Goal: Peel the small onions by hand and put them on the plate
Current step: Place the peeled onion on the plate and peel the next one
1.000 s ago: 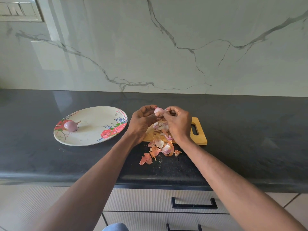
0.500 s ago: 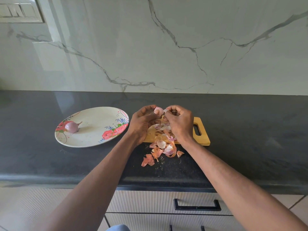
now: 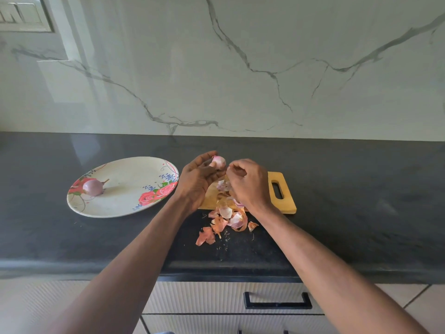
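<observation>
Item, your left hand (image 3: 196,179): curled round a small onion (image 3: 218,162), thumb and fingers pinching it above the far end of the cutting board (image 3: 280,197); the bulb shows pale and pink, so most of its skin looks gone. Item, your right hand (image 3: 248,182): at three o'clock of the onion, just beside it, fingertips pressed together as if nipping a shred of skin, though you cannot make out whether anything lies between them. Item, plate (image 3: 125,208): flowered, at nine o'clock of your hands on the dark worktop (image 3: 361,189), carrying one peeled onion (image 3: 93,187) near its left rim, stalk end pointing to two o'clock. Item, loose skins (image 3: 225,219): heaped at six o'clock of your hands, spilling from the board's near edge onto the worktop. Step in hand, by judgement: stripping the last skin from the held onion. Next move calls for clearing any remaining flake, then carrying the bulb towards nine o'clock and setting it down gently so it does not roll. Hidden: the onion's underside, most of the board under your hands, and whether any unpeeled onions remain there.
</observation>
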